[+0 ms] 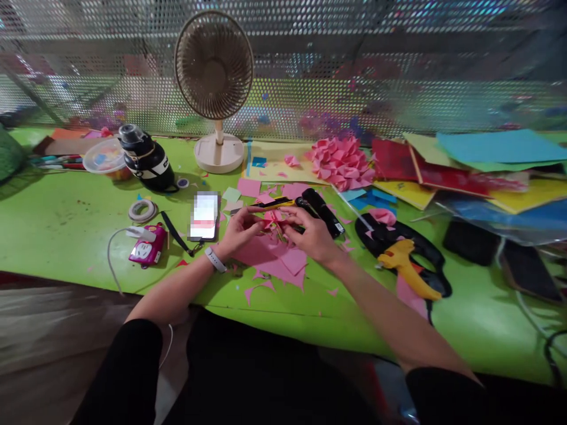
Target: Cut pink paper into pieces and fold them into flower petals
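My left hand and my right hand meet near the middle of the green table. Between their fingertips is a small piece of pink paper, pinched from both sides. Below my hands lie pink paper sheets with cut scraps around them. A black stapler rests just beyond my right hand. Behind my fingers is a yellow and black tool, partly hidden. A lit phone lies to the left of my left hand.
A fan, a black bottle, a tape roll and a pink power adapter stand or lie leftward. Pink folded petals are heaped behind. Rightward are a yellow glue gun and coloured sheets.
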